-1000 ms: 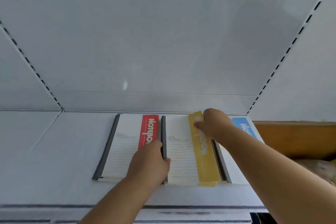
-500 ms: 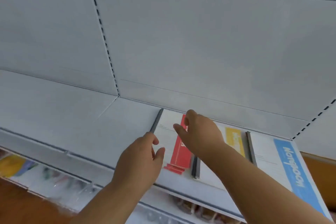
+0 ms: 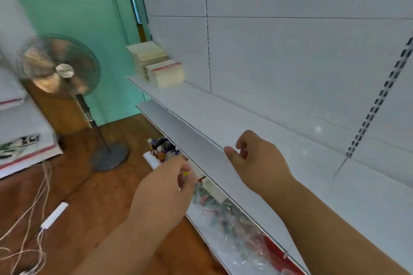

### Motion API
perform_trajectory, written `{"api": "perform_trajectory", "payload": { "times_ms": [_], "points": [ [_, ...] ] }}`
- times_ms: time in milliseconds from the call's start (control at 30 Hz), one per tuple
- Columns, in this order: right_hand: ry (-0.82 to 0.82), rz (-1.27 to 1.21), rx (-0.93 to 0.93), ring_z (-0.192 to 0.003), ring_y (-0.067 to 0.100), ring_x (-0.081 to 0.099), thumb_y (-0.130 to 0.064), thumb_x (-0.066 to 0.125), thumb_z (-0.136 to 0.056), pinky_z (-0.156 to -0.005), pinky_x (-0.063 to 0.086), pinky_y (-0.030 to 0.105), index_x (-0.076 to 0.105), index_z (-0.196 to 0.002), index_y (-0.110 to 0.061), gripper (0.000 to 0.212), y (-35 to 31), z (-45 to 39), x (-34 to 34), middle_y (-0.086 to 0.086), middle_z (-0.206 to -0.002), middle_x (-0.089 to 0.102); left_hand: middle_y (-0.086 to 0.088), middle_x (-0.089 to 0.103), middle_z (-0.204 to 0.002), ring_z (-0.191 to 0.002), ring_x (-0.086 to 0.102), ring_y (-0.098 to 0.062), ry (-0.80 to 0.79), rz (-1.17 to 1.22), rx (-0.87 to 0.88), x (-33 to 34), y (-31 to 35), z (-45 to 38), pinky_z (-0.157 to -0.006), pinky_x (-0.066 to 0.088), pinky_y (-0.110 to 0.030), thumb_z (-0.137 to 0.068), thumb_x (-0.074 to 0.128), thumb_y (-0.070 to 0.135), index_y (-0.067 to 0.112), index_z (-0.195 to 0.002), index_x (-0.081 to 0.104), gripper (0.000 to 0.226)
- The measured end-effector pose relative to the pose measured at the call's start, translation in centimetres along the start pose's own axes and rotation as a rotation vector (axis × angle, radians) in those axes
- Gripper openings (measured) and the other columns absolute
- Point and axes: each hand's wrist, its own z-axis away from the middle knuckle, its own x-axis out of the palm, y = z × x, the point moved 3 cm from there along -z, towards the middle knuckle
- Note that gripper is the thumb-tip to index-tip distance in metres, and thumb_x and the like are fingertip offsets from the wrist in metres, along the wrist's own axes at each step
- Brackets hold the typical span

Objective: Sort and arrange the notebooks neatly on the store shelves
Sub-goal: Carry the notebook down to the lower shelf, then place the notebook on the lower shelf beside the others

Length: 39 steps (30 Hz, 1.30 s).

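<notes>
White shelving fills the right half of the frame, its top shelf [image 3: 257, 118] running from the lower right up toward the centre. At the far end of that shelf, upper centre, sit stacks of notebooks [image 3: 156, 65], pale blocks, the nearest one with a red stripe along its top edge; they are blurred, so I cannot read any covers. They lie well apart from both hands.

Near the centre of the frame, the right hand [image 3: 259, 158] hangs over the shelf's front edge, fingers loosely curled and thumb out, holding nothing. The left hand [image 3: 165, 187] sits lower and to the left, in front of the lower shelf [image 3: 234, 230]; its fingers are bent, and a small yellow spot shows at the fingertips, but I cannot tell whether it is pinching anything. The lower shelf holds clear packets of coloured goods, too blurred to name.

On the left stands a fan [image 3: 60, 69] on a round base, against a green wall [image 3: 67, 18]. Brown wooden floor [image 3: 100, 196] spreads below, with pale cables [image 3: 29, 219] trailing in the lower left corner.
</notes>
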Motion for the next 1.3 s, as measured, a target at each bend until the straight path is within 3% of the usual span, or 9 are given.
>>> {"api": "perform_trajectory", "payload": {
  "times_ms": [133,267,733,867,967,1067,1133,1200,1300],
  "points": [
    [-0.053,-0.041,-0.017,-0.066,0.01,0.057,-0.049,0.055,-0.097,-0.062,0.045,0.027,0.051,-0.095,-0.021,0.028,-3.1,-5.8,5.7,-0.002,-0.075,0.063,0.016,0.061,-0.081,-0.075,0.056,0.0,0.099,0.006,-0.069,-1.5,-7.0,-4.6,-0.066,0.051,-0.026,-0.094,0.048,0.046,0.04,-0.095,0.051,0.007],
    [-0.1,-0.058,-0.001,-0.071,0.008,0.056,-0.048,0.057,-0.096,-0.062,0.042,0.022,0.052,-0.093,-0.021,0.028,-3.6,-12.8,11.8,-0.004,-0.08,0.062,0.017,0.057,-0.079,-0.077,0.055,-0.001,0.186,0.04,-0.094,-0.3,-12.2,-11.3,-0.06,0.048,-0.02,-0.094,0.049,0.044,0.04,-0.096,0.051,0.005],
    [-0.225,-0.062,-0.186,-0.073,0.006,0.053,-0.052,0.05,-0.099,-0.061,0.036,0.018,0.051,-0.085,-0.023,0.032,-19.6,-41.6,30.6,-0.001,-0.086,0.06,0.018,0.058,-0.079,-0.073,0.056,-0.003,0.209,-0.03,-0.308,-5.6,-35.0,-32.8,-0.058,0.04,-0.012,-0.096,0.05,0.042,0.038,-0.1,0.054,0.007],
    [-0.135,-0.077,-0.092,-0.092,0.01,0.061,-0.061,0.051,-0.094,-0.08,0.044,0.026,0.057,-0.098,-0.027,0.035,-21.4,-49.1,35.7,-0.001,-0.104,0.06,0.017,0.059,-0.077,-0.071,0.057,-0.002,0.194,-0.024,-0.267,-5.8,-42.9,-41.3,-0.059,0.044,-0.014,-0.096,0.047,0.046,0.038,-0.097,0.054,0.011],
    [-0.077,-0.073,0.05,-0.097,0.011,0.062,-0.061,0.049,-0.094,-0.082,0.044,0.028,0.057,-0.101,-0.028,0.035,-21.7,-53.5,35.7,-0.006,-0.107,0.061,0.019,0.058,-0.078,-0.072,0.056,0.001,0.169,0.0,-0.164,-6.2,-45.7,-49.3,-0.062,0.047,-0.015,-0.095,0.044,0.049,0.039,-0.099,0.053,0.015],
    [-0.075,-0.017,0.199,-0.083,0.009,0.062,-0.058,0.046,-0.097,-0.074,0.045,0.028,0.055,-0.088,-0.024,0.036,-20.3,-56.9,34.9,-0.009,-0.089,0.063,0.017,0.059,-0.079,-0.074,0.055,0.002,0.111,0.08,-0.035,-5.8,-45.6,-56.4,-0.066,0.052,-0.025,-0.095,0.044,0.05,0.038,-0.103,0.05,0.015],
    [-0.033,-0.027,0.323,-0.077,0.016,0.065,-0.058,0.046,-0.097,-0.068,0.05,0.032,0.056,-0.082,-0.018,0.044,-18.5,-59.1,34.9,0.0,-0.08,0.066,0.018,0.059,-0.08,-0.072,0.056,0.001,0.103,0.132,0.054,-5.1,-45.5,-60.5,-0.061,0.046,-0.019,-0.092,0.041,0.054,0.038,-0.104,0.049,0.021],
    [0.026,-0.091,0.442,-0.076,0.025,0.069,-0.062,0.047,-0.095,-0.07,0.055,0.038,0.061,-0.088,-0.006,0.058,-16.7,-61.8,35.6,0.012,-0.085,0.071,0.018,0.058,-0.076,-0.068,0.057,-0.001,0.108,0.171,0.121,-4.0,-45.8,-64.5,-0.057,0.038,-0.013,-0.088,0.035,0.057,0.036,-0.104,0.049,0.031],
    [0.015,-0.121,0.559,-0.069,0.027,0.072,-0.077,0.038,-0.089,-0.076,0.059,0.041,0.065,-0.09,-0.002,0.08,-16.1,-67.0,37.0,0.012,-0.078,0.074,0.018,0.056,-0.075,-0.067,0.057,-0.003,0.064,0.19,0.16,-2.1,-46.4,-69.4,-0.057,0.036,-0.012,-0.085,0.032,0.06,0.036,-0.105,0.047,0.035]
  ]
}}
